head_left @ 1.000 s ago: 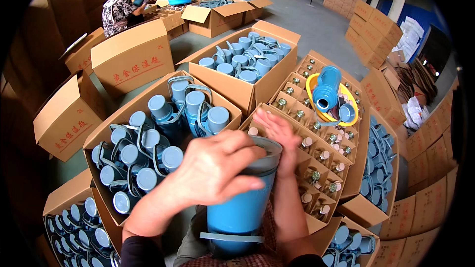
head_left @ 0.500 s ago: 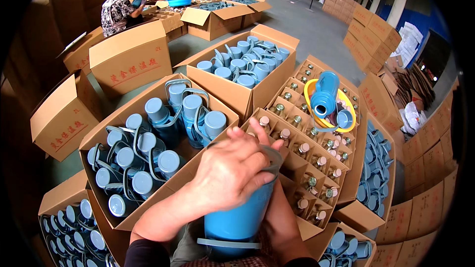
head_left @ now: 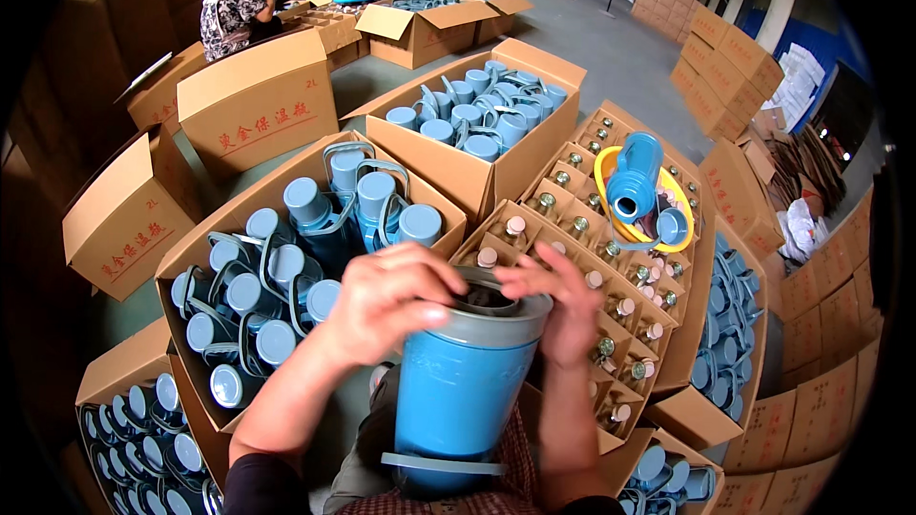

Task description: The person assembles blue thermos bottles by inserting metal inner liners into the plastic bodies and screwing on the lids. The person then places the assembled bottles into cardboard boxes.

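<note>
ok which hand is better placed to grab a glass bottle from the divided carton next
Likely the right hand: most glass bottles in the divided carton lie on its side; the left hand is nearer the lidded blue flasks.

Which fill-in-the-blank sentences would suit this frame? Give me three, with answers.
1. Between the left hand and right hand is a container whose body is coloured ____.
2. The basin on the partitioned carton is ____.
3. The co-worker appears toward the picture's upper ____ corner.

Missing words: blue; yellow; left.
</note>
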Motion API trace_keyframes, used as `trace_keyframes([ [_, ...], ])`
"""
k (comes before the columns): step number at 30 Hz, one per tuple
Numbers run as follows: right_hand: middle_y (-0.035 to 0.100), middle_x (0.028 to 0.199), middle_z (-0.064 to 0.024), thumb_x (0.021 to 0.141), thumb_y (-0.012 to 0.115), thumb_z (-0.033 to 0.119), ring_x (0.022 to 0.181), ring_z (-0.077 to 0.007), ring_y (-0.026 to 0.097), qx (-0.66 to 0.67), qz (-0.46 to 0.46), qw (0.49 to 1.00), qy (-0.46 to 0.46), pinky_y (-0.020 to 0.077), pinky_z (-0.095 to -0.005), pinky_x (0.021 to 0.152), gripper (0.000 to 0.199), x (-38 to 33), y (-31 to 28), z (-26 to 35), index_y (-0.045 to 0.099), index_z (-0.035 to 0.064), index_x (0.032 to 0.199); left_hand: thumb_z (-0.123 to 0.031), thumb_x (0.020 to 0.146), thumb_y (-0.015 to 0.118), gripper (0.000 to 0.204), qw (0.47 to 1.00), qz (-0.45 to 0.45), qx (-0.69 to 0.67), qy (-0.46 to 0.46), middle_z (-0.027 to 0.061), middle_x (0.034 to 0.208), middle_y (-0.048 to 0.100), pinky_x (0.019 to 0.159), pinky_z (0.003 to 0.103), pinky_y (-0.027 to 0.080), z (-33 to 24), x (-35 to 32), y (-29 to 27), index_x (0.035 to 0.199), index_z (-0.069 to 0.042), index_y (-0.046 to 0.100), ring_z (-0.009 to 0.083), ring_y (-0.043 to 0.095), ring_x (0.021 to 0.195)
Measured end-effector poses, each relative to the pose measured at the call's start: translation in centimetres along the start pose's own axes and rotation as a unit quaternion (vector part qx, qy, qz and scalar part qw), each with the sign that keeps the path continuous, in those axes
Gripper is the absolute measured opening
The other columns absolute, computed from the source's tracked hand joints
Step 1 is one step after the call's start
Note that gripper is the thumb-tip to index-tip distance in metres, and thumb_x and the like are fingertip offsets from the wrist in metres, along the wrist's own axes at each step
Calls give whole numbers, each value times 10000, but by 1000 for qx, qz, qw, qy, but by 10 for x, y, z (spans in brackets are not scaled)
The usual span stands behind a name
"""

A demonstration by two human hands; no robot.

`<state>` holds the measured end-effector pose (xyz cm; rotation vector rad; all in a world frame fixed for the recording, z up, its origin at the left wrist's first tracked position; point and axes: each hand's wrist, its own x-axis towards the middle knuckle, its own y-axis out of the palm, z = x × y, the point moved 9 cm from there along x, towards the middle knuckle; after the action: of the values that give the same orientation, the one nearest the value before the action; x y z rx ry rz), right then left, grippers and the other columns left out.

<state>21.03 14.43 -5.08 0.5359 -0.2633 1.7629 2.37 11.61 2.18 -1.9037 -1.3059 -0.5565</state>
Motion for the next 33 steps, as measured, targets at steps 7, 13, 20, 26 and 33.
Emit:
trace_keyframes([
  [7,522,1254,-294,863,278,728,1148,-372,543,339,-2,936,92,331,-447,1066,956,8,26,-57,229,-45,1423,-322,767,700,303,974,52,219,-4,92,797,614,651,370,494,-41,31,49,782,-42,587,282,605,710],
  [13,670,931,-256,883,171,722,998,-361,631,-76,83,993,-34,441,-454,959,953,-5,13,18,506,-97,1239,-234,768,689,210,999,5,-32,19,90,751,580,655,377,485,13,-6,2,784,-41,609,272,609,756],
  [20,560,1236,-247,858,193,748,1230,-326,470,275,-20,951,139,352,-424,1051,943,0,43,-42,405,-29,1350,-272,745,707,238,969,53,239,-16,91,759,551,665,393,493,-34,27,57,732,-61,597,286,589,724],
  [26,668,990,-236,939,138,611,1031,-342,616,-108,109,987,-45,396,-433,992,879,6,26,20,683,-77,897,-227,869,571,267,985,-13,-165,-47,129,817,634,741,345,488,35,-21,1,764,5,654,264,606,779],
  [33,664,945,-252,965,213,501,1081,-416,564,191,37,981,-22,352,-501,1005,742,7,22,-24,661,-70,814,-196,817,636,181,996,39,79,28,104,780,606,676,348,478,-22,7,33,768,-21,630,278,603,773],
])
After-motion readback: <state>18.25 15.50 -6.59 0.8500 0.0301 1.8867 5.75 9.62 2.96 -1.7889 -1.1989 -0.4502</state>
